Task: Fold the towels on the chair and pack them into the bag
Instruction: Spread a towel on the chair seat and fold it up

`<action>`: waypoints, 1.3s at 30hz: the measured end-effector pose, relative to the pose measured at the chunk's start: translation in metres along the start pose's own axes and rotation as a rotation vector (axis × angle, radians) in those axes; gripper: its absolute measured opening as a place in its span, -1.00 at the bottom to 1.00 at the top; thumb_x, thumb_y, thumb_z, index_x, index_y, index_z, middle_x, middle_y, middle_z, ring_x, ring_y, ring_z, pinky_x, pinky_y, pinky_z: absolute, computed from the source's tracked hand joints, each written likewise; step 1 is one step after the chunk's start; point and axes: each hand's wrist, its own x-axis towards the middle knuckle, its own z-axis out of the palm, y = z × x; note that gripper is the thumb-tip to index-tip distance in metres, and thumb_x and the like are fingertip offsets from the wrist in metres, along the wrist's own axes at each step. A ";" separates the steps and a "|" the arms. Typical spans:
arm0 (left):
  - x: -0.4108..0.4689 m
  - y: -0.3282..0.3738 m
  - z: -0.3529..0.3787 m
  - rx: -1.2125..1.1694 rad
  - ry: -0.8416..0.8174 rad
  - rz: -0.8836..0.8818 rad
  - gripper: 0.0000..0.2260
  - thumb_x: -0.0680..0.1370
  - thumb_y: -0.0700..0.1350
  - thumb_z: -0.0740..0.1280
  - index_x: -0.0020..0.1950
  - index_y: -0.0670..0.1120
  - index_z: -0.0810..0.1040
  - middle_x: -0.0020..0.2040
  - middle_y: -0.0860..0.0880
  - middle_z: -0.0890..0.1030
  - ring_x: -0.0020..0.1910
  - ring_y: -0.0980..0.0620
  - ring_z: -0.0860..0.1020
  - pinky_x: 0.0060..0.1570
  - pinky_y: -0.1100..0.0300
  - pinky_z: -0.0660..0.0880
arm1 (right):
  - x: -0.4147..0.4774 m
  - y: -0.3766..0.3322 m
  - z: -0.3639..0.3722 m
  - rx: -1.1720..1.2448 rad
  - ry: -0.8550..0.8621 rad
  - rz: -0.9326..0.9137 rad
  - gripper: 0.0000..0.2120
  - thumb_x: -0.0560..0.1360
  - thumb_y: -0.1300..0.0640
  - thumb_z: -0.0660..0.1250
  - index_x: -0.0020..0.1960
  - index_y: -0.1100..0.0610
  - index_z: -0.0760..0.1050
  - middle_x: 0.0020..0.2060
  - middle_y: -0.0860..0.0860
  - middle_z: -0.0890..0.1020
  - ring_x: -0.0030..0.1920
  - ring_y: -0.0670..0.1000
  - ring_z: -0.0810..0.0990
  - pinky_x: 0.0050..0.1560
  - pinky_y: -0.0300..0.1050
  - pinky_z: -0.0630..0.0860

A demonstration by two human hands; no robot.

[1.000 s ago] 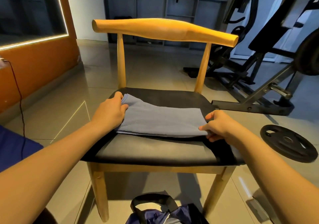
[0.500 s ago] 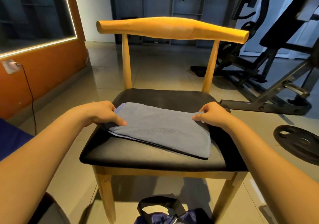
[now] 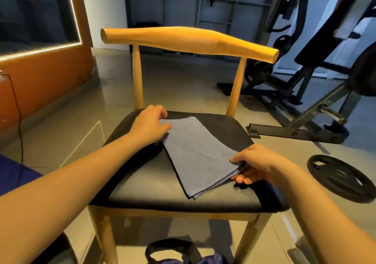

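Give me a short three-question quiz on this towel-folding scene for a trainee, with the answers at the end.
1. True or false: the towel is already inside the bag.
2. Which hand pinches the towel's near right edge, thumb on top? A) left hand B) right hand C) neither
3. Where is the bag?

Key
1. False: it lies folded on the chair seat.
2. B: the left hand holds the far corner.
3. On the floor below the chair's front edge, only partly in view.
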 end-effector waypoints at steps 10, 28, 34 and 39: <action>-0.121 0.041 -0.004 0.292 -0.303 0.620 -0.80 0.53 0.22 0.39 -0.01 0.13 0.62 -0.05 0.17 0.54 -0.06 0.17 0.49 -0.08 0.19 0.52 | -0.006 0.002 -0.001 0.028 0.007 -0.017 -0.78 0.65 0.17 0.29 0.13 0.34 0.54 -0.18 0.26 0.73 -0.36 0.09 0.67 -0.42 -0.15 0.59; -0.149 0.062 0.015 0.305 -0.035 0.652 -0.91 0.47 -0.05 0.29 -0.22 -0.01 0.52 -0.30 0.05 0.48 -0.31 0.03 0.44 -0.29 0.05 0.48 | -0.010 0.010 0.001 0.053 0.038 -0.044 -0.83 0.65 0.17 0.30 0.12 0.29 0.51 -0.15 0.25 0.73 -0.29 0.11 0.71 -0.37 -0.14 0.61; -0.155 0.056 0.031 0.387 -0.018 0.665 -0.66 0.50 0.29 0.29 -0.19 0.02 0.41 -0.27 0.07 0.45 -0.29 0.04 0.40 -0.28 0.13 0.41 | -0.011 0.011 0.001 0.063 0.048 -0.052 -0.86 0.63 0.19 0.32 0.11 0.27 0.50 -0.10 0.25 0.72 -0.32 0.09 0.70 -0.34 -0.13 0.62; -0.158 0.056 0.041 0.518 0.017 0.710 -0.64 0.48 0.29 0.36 -0.08 0.01 0.48 -0.16 0.03 0.45 -0.21 -0.01 0.41 -0.26 0.11 0.37 | -0.014 0.010 -0.005 0.114 0.021 -0.024 -0.90 0.65 0.22 0.27 0.08 0.27 0.47 -0.15 0.24 0.72 -0.34 0.06 0.68 -0.35 -0.14 0.59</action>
